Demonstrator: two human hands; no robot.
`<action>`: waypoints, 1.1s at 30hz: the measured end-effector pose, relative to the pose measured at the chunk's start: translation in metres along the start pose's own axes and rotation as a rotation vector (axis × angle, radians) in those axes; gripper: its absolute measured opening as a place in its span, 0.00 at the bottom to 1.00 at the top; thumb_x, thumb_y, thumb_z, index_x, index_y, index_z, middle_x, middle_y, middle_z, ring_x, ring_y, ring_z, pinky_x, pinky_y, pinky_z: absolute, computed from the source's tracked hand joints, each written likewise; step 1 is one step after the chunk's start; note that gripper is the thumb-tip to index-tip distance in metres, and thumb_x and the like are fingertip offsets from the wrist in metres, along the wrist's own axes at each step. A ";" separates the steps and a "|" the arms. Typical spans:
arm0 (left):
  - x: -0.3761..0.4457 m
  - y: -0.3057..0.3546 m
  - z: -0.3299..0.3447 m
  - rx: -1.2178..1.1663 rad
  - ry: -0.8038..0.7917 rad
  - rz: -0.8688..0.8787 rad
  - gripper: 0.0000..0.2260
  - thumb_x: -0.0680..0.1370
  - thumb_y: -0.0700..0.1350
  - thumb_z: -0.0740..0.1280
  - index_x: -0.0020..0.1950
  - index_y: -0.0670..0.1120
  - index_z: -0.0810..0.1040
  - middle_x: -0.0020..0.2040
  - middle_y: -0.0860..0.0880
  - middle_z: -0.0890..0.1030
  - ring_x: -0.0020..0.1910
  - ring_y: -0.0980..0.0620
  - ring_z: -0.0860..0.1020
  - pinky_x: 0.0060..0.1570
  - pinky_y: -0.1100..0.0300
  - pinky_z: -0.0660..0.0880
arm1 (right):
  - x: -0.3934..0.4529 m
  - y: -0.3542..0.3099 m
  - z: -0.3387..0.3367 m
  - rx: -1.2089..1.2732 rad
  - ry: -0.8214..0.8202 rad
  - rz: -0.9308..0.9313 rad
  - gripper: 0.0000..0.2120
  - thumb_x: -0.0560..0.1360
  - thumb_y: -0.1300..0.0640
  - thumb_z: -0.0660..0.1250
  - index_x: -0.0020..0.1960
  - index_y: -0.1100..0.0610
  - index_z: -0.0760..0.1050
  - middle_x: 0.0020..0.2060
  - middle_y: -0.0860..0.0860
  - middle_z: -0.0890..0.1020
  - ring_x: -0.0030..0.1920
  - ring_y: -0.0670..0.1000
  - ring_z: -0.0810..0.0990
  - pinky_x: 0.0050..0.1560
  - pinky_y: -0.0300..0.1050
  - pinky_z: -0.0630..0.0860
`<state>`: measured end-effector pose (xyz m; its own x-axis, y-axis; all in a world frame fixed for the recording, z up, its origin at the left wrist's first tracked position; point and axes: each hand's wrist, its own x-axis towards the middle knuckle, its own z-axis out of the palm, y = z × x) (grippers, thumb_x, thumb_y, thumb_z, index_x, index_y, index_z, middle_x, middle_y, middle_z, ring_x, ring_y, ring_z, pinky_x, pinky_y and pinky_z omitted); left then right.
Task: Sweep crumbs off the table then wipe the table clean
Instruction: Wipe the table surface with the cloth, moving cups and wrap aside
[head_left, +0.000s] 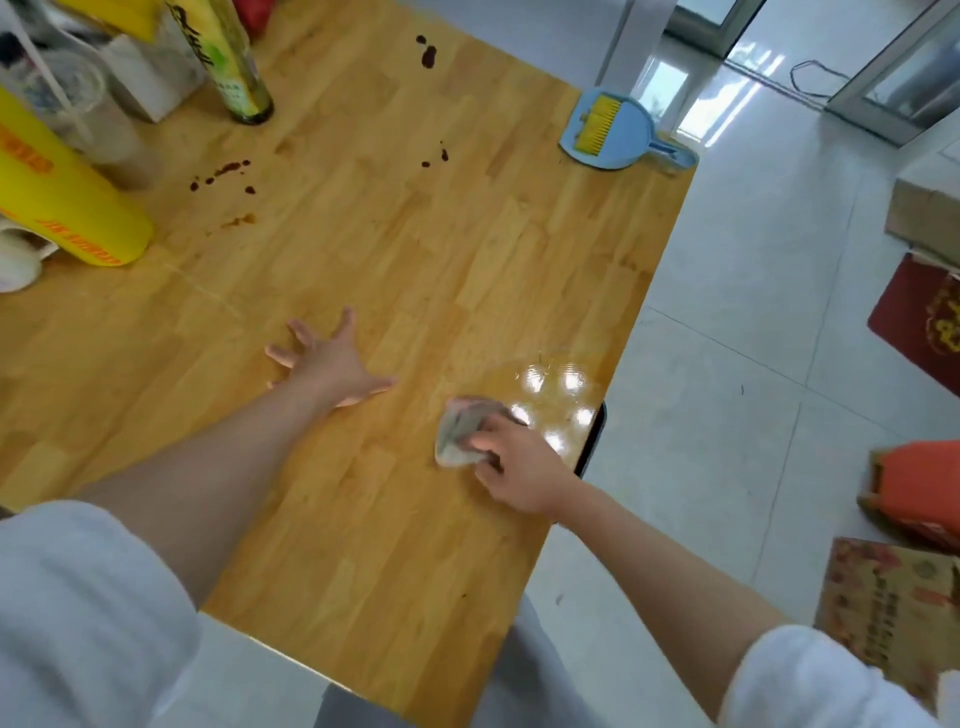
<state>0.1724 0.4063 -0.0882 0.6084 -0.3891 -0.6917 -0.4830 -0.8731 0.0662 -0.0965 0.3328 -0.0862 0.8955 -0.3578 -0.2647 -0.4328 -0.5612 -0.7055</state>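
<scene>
The sweeping part looks finished: I can't pick out any crumbs on the wooden table (363, 249), and the blue dustpan (618, 130), with its yellow-bristled brush (598, 123) lying in it, sits parked at the far right corner, well away from both hands. The wiping is under way but barely begun, I'd say. The right hand (511, 465) has its fingers curled over a bunched grey cloth (460, 434) and presses it to the wood close to the right edge, and just beyond the cloth there is a wet, shiny patch catching the light. The left hand (327, 364) lies flat on the table with fingers spread, holding nothing, seemingly bracing. What's left is most of the job: dark reddish-brown spots (223, 174) remain toward the far left, beside the bottle (236, 62) and the yellow container (62, 208), another pair (427, 52) sits near the far edge, and a few small ones (436, 158) lie mid-table.
</scene>
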 end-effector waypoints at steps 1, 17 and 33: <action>-0.001 -0.001 0.001 0.008 -0.002 -0.005 0.56 0.65 0.72 0.71 0.78 0.62 0.34 0.78 0.35 0.34 0.77 0.28 0.38 0.70 0.28 0.49 | 0.000 0.009 -0.013 -0.034 -0.041 -0.053 0.11 0.76 0.63 0.64 0.53 0.55 0.83 0.59 0.47 0.79 0.49 0.44 0.77 0.47 0.34 0.74; -0.008 0.003 -0.006 0.073 -0.038 -0.007 0.53 0.69 0.73 0.67 0.78 0.61 0.32 0.78 0.35 0.34 0.75 0.23 0.44 0.69 0.30 0.62 | 0.059 0.012 -0.014 -0.061 -0.074 -0.117 0.09 0.76 0.59 0.63 0.48 0.52 0.82 0.55 0.48 0.83 0.47 0.46 0.83 0.48 0.48 0.81; 0.048 -0.087 -0.087 0.113 0.092 0.059 0.35 0.78 0.58 0.65 0.80 0.60 0.51 0.77 0.39 0.52 0.75 0.30 0.54 0.65 0.43 0.71 | 0.133 -0.031 -0.021 0.217 0.069 0.036 0.17 0.74 0.68 0.62 0.44 0.48 0.82 0.47 0.52 0.87 0.46 0.47 0.86 0.50 0.46 0.82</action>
<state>0.2982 0.4379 -0.0651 0.6297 -0.4682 -0.6199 -0.5841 -0.8114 0.0194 0.0341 0.2870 -0.0854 0.8673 -0.4294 -0.2519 -0.4254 -0.3763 -0.8231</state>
